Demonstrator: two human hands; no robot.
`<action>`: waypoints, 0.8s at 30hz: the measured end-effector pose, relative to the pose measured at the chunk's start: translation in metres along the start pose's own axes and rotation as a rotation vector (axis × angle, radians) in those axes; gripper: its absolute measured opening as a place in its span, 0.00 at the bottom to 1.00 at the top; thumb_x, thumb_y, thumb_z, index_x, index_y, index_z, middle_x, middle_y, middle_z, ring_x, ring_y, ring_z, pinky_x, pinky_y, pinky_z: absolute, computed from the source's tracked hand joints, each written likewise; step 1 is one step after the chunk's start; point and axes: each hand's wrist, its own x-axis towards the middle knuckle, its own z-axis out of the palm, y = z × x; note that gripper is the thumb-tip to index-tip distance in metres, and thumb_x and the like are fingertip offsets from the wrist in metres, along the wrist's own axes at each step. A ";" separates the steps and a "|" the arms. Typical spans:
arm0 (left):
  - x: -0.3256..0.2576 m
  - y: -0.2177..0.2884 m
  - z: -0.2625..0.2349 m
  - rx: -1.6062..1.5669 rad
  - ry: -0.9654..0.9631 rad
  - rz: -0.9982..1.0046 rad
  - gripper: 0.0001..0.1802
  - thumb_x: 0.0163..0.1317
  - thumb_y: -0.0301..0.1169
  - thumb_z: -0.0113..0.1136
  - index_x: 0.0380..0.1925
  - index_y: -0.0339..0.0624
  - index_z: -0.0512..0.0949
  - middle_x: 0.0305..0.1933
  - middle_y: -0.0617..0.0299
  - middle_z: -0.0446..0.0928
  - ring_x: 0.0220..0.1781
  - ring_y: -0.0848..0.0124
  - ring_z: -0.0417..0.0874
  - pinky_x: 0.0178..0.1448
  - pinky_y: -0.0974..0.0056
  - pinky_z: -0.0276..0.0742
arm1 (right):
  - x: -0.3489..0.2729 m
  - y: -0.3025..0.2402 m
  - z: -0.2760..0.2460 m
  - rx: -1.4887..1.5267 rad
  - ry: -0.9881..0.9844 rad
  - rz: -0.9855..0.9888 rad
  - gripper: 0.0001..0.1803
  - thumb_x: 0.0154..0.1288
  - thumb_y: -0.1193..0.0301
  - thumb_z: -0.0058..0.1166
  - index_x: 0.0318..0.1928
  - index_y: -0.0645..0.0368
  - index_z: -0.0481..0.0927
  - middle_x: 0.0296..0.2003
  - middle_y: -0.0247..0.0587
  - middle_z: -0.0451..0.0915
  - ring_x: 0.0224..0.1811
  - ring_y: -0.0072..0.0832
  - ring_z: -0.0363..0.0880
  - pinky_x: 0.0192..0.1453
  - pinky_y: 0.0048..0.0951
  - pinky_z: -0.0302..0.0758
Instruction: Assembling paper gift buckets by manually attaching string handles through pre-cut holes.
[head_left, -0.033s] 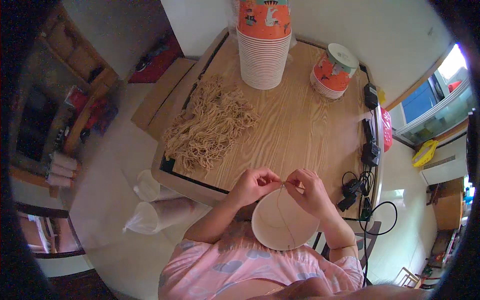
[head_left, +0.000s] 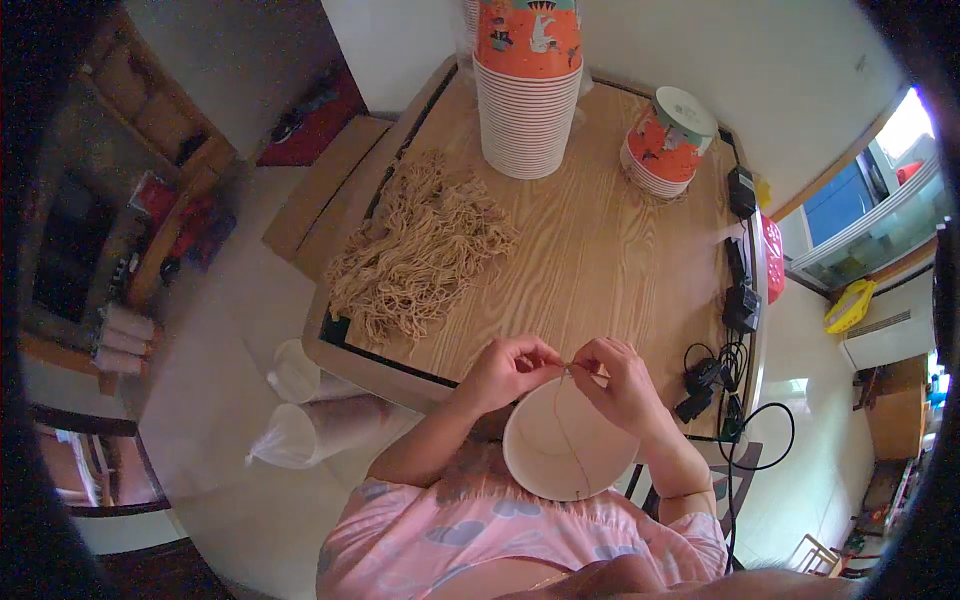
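A white paper bucket [head_left: 545,460] rests against my body at the table's near edge, its open mouth facing up. A thin tan string [head_left: 572,440] runs across that mouth, from the rim near my body to the far rim. There my left hand [head_left: 515,372] and my right hand [head_left: 618,385] meet, each pinching the string between thumb and fingers. The fingertips almost touch and hide the exact shape of the string there. A loose heap of tan strings [head_left: 420,250] lies on the left of the table.
A tall stack of orange-printed paper buckets [head_left: 527,120] stands at the table's back. A shorter upside-down stack [head_left: 665,150] sits back right. Black adapters and cables [head_left: 735,350] line the right edge. Plastic-wrapped stacks [head_left: 310,432] lie on the floor at left.
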 end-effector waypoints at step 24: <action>0.006 -0.002 -0.005 -0.076 0.041 -0.022 0.04 0.56 0.27 0.62 0.30 0.39 0.78 0.26 0.70 0.76 0.27 0.85 0.74 0.31 0.76 0.71 | 0.020 0.002 -0.002 -0.024 -0.137 -0.067 0.06 0.54 0.71 0.57 0.29 0.61 0.77 0.24 0.40 0.75 0.26 0.34 0.74 0.35 0.31 0.70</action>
